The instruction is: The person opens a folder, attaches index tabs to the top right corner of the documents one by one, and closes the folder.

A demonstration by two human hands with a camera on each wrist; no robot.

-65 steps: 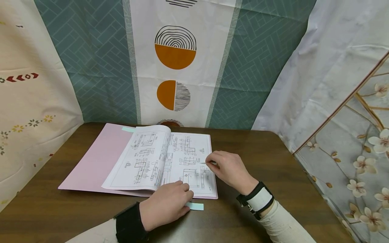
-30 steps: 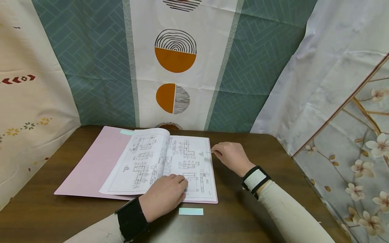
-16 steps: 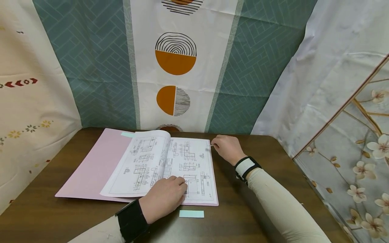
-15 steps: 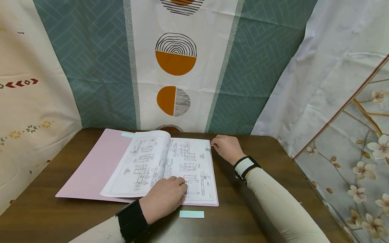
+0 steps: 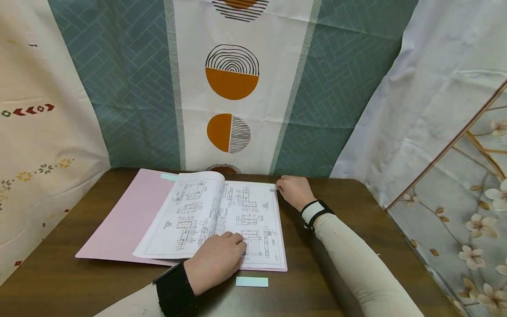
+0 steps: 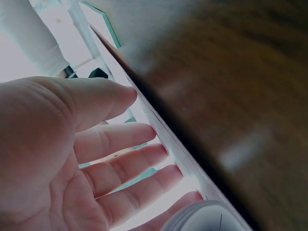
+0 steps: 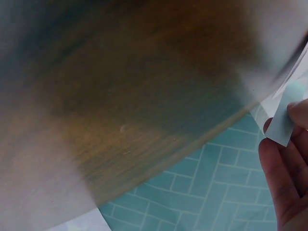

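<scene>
A pink folder [image 5: 119,215] lies open on the table with printed technical-drawing pages [image 5: 253,209] in it. My left hand [image 5: 218,259] rests on the lower part of the right-hand page, its fingers [image 6: 120,144] extended in the left wrist view. At that page's upper right corner, my right hand [image 5: 295,189] pinches a small pale-green sticky note strip [image 7: 284,118] between thumb and fingers; its end overlaps the page in the head view. Below the folder's bottom edge lies a light-green pad of sticky notes [image 5: 251,281].
Another pale-green strip [image 5: 169,176] sits at the top of the pink folder, beside the turned page. The brown wooden table [image 5: 348,246] ends at patterned curtain cloth [image 5: 237,132] behind, with more cloth on both sides.
My right hand has gone from mid-page up to the upper right corner with the sticky note strip. My left hand has left the sticky note pad and settled on the page.
</scene>
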